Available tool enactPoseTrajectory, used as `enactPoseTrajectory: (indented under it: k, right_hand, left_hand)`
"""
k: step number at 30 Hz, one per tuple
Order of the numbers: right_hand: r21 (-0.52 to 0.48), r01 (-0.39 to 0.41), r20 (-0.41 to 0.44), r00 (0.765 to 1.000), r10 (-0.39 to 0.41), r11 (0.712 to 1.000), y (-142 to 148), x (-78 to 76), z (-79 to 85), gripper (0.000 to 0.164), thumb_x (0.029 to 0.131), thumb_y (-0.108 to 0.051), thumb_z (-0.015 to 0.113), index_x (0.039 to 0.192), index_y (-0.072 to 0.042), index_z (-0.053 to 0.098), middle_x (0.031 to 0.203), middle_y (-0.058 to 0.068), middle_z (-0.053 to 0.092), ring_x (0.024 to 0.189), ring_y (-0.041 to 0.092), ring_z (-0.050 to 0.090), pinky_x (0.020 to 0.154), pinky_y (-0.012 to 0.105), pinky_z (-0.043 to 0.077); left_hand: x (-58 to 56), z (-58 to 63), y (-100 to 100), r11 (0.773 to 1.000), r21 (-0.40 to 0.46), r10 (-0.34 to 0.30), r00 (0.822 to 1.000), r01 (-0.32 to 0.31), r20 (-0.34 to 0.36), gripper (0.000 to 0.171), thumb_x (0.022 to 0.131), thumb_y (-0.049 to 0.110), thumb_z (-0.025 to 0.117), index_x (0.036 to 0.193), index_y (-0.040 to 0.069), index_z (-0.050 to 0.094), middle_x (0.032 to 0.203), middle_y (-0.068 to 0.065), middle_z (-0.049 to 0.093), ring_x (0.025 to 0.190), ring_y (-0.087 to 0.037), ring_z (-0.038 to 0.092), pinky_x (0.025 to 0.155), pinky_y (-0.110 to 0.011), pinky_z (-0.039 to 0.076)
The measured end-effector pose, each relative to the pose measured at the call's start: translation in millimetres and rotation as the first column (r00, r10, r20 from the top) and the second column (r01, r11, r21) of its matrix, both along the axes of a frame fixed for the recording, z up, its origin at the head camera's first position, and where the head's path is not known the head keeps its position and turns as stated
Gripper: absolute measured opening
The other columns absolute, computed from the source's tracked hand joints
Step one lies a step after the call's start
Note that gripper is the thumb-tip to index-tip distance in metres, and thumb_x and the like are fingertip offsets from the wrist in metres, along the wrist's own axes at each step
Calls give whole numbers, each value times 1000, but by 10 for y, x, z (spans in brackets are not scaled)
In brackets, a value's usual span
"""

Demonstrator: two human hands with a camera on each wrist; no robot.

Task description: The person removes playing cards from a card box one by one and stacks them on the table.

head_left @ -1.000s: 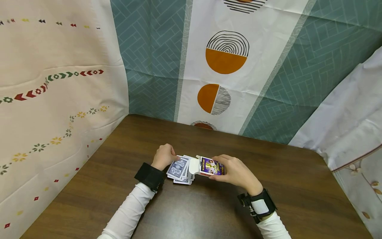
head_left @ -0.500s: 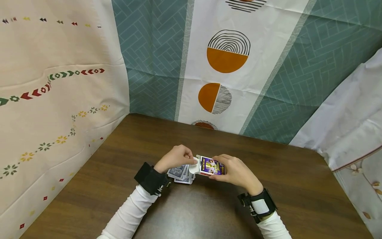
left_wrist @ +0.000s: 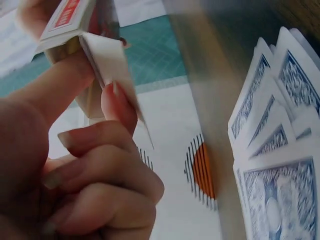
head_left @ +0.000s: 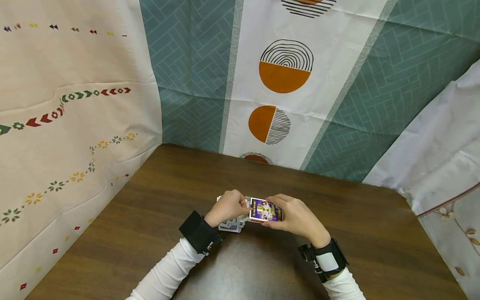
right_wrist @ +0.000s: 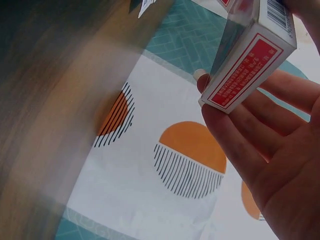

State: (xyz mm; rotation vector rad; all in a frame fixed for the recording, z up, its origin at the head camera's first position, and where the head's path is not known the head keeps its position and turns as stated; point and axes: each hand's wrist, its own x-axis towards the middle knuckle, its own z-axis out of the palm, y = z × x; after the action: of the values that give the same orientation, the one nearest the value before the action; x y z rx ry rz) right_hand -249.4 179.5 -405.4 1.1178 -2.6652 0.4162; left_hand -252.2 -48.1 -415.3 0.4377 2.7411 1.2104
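A purple, white and red playing-card box (head_left: 263, 210) is gripped in my right hand (head_left: 299, 216), its lid end facing left. In the right wrist view, the fingers lie along the underside of the box (right_wrist: 250, 70), with its red side panel showing. My left hand (head_left: 228, 207) is at the box's left end. The left wrist view shows one digit reaching into the box opening and another on the far side of the white flap (left_wrist: 112, 59), pinching it. A loose pile of blue-backed playing cards (left_wrist: 280, 200) lies under and beside the left hand, partly hidden in the head view.
Both hands work over a brown wooden table (head_left: 180, 175). A patterned curtain (head_left: 195, 83) hangs along its back edge, a cream cloth (head_left: 75, 125) on the left and a white cloth (head_left: 442, 166) on the right.
The left hand has moved right from the card pile to the box's flap and now pinches it at the opening. The right hand holds the box in nearly the same place.
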Motion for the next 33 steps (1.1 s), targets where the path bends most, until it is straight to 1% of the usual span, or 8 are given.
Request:
enactPoseTrajectory:
  k: [7,11,14,18,22,26,30,33]
  right_hand:
    - [10,1,10,1000,-1,1000,7,1,1,62,74,-50,79,118,-9,65,108,3,68,84,7,61,71,23,53]
    - [5,18,22,1000,-18,1000,19,3,10,63,73,-48,81,119,-9,65,109,3,68,83,8,60,70,22,53]
    - [1,32,24,999,-32,999,31,-1,22,63,73,-48,81,119,-9,65,109,3,68,83,7,59,70,21,52]
    - [-3,40,21,999,-40,999,43,-13,38,63,73,-48,81,119,-9,65,109,4,68,83,8,59,70,21,52]
    - [-4,46,11,999,-46,999,53,-27,45,62,73,-48,80,119,-9,65,109,3,68,82,8,59,70,22,52]
    - [-8,48,-2,999,-48,999,59,-38,44,61,74,-48,80,118,-8,66,108,3,68,82,7,58,69,22,50]
    - [-8,53,0,999,-53,999,66,-40,37,62,74,-48,80,118,-8,65,108,4,68,82,8,58,69,22,51]
    - [-9,57,6,998,-57,998,71,-39,24,62,74,-49,79,118,-8,65,108,3,68,82,8,58,70,22,51]
  left_hand:
    - [-53,-28,-47,992,119,-57,990,41,132,17,86,12,70,71,4,69,67,3,53,50,-10,39,46,-22,28]
    - [-101,-42,-105,971,221,-138,970,93,199,17,89,13,67,78,0,70,71,1,53,56,-12,40,51,-23,30]
    - [-140,-38,-164,951,285,-196,950,123,244,19,91,14,65,87,-4,71,74,-2,55,63,-13,42,56,-24,31]
    - [-174,-2,-254,939,317,-224,936,134,270,23,92,16,63,97,-5,71,76,-3,54,65,-13,40,57,-25,29]
    - [-191,22,-344,944,301,-218,940,134,264,21,94,15,60,83,0,66,66,2,41,60,-13,35,56,-26,28]
    - [-190,66,-427,950,277,-217,941,143,259,27,97,15,54,72,5,53,64,2,38,58,-14,36,57,-27,30]
    - [-194,111,-505,955,267,-199,949,132,244,25,99,15,52,76,5,53,67,-1,41,62,-18,43,61,-28,34]
    - [-209,127,-555,949,297,-182,954,106,239,21,99,14,52,83,1,57,71,-2,48,67,-20,54,64,-30,41]
